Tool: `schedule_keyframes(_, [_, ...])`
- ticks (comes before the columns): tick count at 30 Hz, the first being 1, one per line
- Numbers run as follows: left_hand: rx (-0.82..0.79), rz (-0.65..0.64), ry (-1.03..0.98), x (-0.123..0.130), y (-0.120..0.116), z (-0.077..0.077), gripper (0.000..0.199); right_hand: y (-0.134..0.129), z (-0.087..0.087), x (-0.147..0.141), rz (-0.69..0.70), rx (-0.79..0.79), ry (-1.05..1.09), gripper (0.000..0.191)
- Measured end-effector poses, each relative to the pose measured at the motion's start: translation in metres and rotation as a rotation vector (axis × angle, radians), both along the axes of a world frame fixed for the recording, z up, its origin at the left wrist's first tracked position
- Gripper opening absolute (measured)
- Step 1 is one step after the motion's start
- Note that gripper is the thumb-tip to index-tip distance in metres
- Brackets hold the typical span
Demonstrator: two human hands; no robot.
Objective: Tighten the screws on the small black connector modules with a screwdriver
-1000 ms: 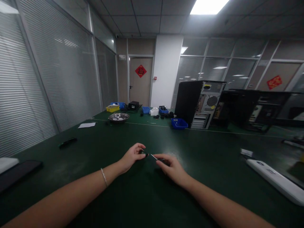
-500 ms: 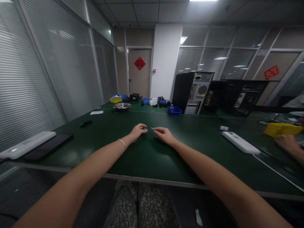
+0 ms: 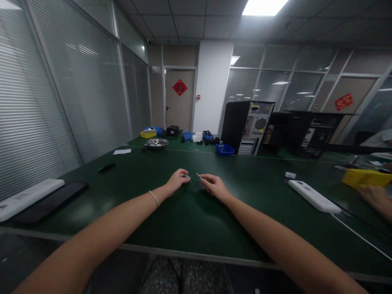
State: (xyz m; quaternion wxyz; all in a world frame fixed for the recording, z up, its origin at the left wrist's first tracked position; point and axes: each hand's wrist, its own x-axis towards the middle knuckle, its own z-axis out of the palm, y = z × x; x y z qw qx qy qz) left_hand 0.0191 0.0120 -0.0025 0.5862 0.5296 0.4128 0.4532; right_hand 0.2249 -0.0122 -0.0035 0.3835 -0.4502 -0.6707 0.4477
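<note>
Since earlier: hands barely shifted. Right hand (image 3: 215, 185) pinches thin pin (image 3: 199, 176), tip toward small part (image 3: 186, 176) gripped by left hand (image 3: 177, 180), nearly touching.

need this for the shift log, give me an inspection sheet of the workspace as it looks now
surface: dark green table, worn pale in patches.
job's things: a small dark part pinched in the left hand; a thin pale pin-like tool held in the right hand; the two tips sit apart.
clutter: white keyboard at right, white and black keyboards at left, metal bowl, blue bins, yellow bin, paper sheet.
hands: both closed in pinch grips; another person's hand at far right.
cables: white cable from the right keyboard.
surroundings: open computer towers, blinds, door with red sign.
</note>
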Motion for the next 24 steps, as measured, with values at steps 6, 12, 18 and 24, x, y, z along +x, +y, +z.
schedule_keyframes(6, [-0.022, -0.060, -0.046, -0.001, 0.017, 0.012, 0.022, 0.012, -0.002, 0.004, 0.000, 0.000, 0.057, 0.025])
schedule_keyframes(12, [0.010, -0.175, -0.051, 0.006, 0.038, 0.018, 0.019, 0.042, 0.001, 0.007, 0.026, 0.029, 0.120, 0.041])
schedule_keyframes(18, [0.018, -0.276, -0.021, 0.012, 0.054, 0.005, 0.029, 0.059, 0.003, 0.016, 0.032, 0.043, 0.117, 0.039])
schedule_keyframes(24, [0.069, -0.297, 0.067, 0.011, 0.055, 0.001, 0.033, 0.053, 0.013, 0.019, 0.089, 0.228, -0.103, 0.030])
